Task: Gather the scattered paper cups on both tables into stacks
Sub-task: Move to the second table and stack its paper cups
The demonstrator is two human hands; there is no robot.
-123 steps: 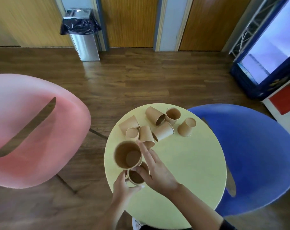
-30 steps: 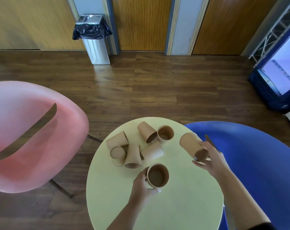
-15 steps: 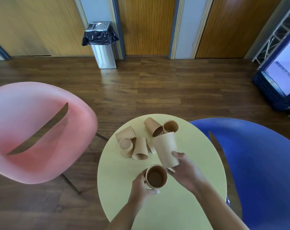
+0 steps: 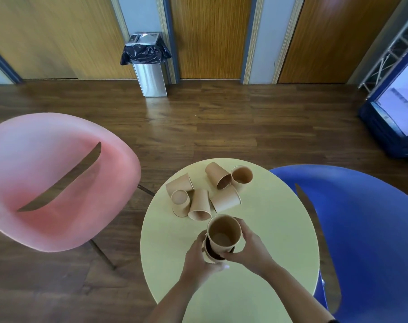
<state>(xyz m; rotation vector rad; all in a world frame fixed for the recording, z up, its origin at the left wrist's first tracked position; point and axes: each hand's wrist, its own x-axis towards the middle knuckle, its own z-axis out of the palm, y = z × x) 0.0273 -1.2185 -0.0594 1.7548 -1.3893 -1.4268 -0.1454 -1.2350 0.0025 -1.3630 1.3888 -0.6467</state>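
A round pale yellow table (image 4: 268, 229) carries several brown paper cups. My left hand (image 4: 198, 259) grips a short stack of cups (image 4: 208, 255) near the table's middle. My right hand (image 4: 247, 248) holds another brown cup (image 4: 224, 234) upright, its base sunk partway into the top of that stack. Behind them lie loose cups: one on its side (image 4: 179, 184), one upside down (image 4: 180, 202), one on its side with its mouth toward me (image 4: 199, 205), one tipped right (image 4: 225, 200), one tipped (image 4: 217, 176), and one upright (image 4: 242, 177).
A pink chair (image 4: 56, 180) stands left of the table and a blue chair (image 4: 366, 229) right of it. A steel bin (image 4: 149, 64) with a black bag stands by the far wooden doors. A blue display unit (image 4: 394, 122) is at far right.
My right hand picked up the cup from the table's right side, carried it left and turned it upright into the stack in my left hand. The camera view shifted.
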